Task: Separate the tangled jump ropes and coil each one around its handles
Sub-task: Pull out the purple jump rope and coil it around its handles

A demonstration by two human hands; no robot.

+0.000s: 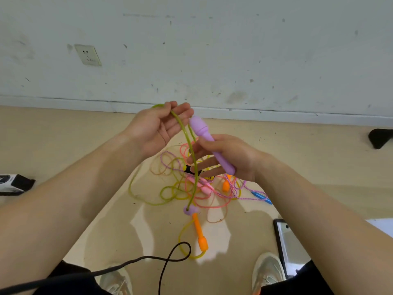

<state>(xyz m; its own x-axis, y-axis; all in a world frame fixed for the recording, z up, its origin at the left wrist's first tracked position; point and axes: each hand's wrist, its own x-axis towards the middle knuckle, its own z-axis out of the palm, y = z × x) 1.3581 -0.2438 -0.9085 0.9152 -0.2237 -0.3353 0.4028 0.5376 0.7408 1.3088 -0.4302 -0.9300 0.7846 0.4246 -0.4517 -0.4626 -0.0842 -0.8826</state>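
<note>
My right hand (229, 156) grips a purple jump-rope handle (205, 135), its thick end pointing up and away. An olive-green rope (188, 141) runs from that handle's top, loops over the fingers of my left hand (161, 124), palm up with fingers nearly straight, and drops to a second purple handle (190, 209) hanging below. On the floor beneath lies a tangle of ropes (191, 184): pink, yellow-green and a purple-pink braided one, with orange handles (200, 233), a pink handle (204, 187) and a blue handle (261, 196).
A black cable (170, 258) loops across the floor near my shoes (268, 271). A phone or tablet (285, 245) lies at the right, a dark object (380, 137) at the far right, a black-and-white device (12, 184) at the left. The wall with a socket (88, 55) stands ahead.
</note>
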